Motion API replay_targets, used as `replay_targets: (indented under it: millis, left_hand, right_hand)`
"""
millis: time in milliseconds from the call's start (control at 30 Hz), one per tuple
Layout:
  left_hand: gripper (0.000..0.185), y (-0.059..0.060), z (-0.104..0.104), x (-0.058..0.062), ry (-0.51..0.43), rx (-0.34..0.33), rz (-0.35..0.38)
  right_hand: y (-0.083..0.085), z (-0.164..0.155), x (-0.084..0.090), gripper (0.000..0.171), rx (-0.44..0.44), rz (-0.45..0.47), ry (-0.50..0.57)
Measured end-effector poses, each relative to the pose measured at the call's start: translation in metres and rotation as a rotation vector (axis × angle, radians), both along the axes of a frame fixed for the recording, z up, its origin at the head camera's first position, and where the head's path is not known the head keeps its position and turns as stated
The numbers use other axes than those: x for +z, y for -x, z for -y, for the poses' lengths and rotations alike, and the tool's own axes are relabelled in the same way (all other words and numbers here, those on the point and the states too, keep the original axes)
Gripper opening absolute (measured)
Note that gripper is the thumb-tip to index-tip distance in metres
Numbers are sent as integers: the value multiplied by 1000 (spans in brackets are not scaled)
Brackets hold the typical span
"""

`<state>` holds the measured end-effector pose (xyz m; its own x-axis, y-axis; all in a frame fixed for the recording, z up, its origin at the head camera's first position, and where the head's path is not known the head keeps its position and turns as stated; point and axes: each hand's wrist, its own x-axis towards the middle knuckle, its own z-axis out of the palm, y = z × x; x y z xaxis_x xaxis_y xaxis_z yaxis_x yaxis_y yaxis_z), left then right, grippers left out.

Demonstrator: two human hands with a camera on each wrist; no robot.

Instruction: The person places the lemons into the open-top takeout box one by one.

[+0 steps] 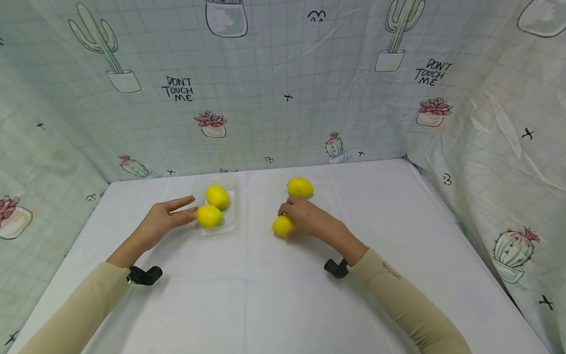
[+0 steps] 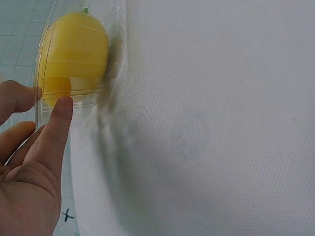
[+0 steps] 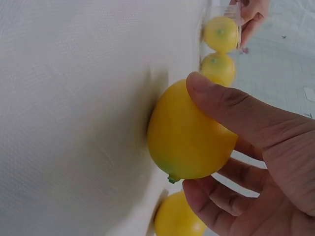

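Note:
My right hand (image 1: 307, 216) holds a yellow lemon (image 3: 189, 135) close over the white table, thumb on one side and fingers curled behind it. Just beyond that hand lies a second lemon (image 1: 300, 187). To the left, a clear plastic tray (image 1: 228, 223) contains two more lemons, one farther back (image 1: 217, 196) and one nearer (image 1: 209, 216). My left hand (image 1: 161, 221) is at the tray's left side, with fairly straight fingers spread and fingertips right at its wall. In the left wrist view, a lemon (image 2: 78, 49) shows through the clear plastic beside those fingertips.
The white-covered table (image 1: 265, 305) meets a patterned curtain (image 1: 265, 98) at the back and sides. Black wrist cameras hang at the left wrist (image 1: 146, 276) and the right wrist (image 1: 336, 269), low over the table.

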<state>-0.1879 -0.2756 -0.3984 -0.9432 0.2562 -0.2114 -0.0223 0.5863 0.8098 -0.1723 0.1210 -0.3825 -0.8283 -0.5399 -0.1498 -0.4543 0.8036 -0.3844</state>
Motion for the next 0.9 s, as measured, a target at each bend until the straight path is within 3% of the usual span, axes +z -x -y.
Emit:
replay_targets:
  millis: [200, 433, 567, 733, 900]
  left_hand:
    - [76, 0, 0, 0, -1, -2, -13]
    - [77, -1, 0, 1, -4, -5, -6]
    - [77, 0, 0, 0, -7, -5, -8]
    - [80, 0, 0, -1, 3, 1, -1]
    - [78, 1, 1, -2, 11, -3, -5]
  right_hand:
    - [1, 2, 2, 57, -21, 77, -41]
    - [0, 1, 4, 55, 18, 63, -92]
    - [1, -1, 5, 56, -3, 88, -74]
    - [-2, -4, 2, 59, -18, 59, -15]
    - [-2, -5, -1, 61, 1, -26, 19]
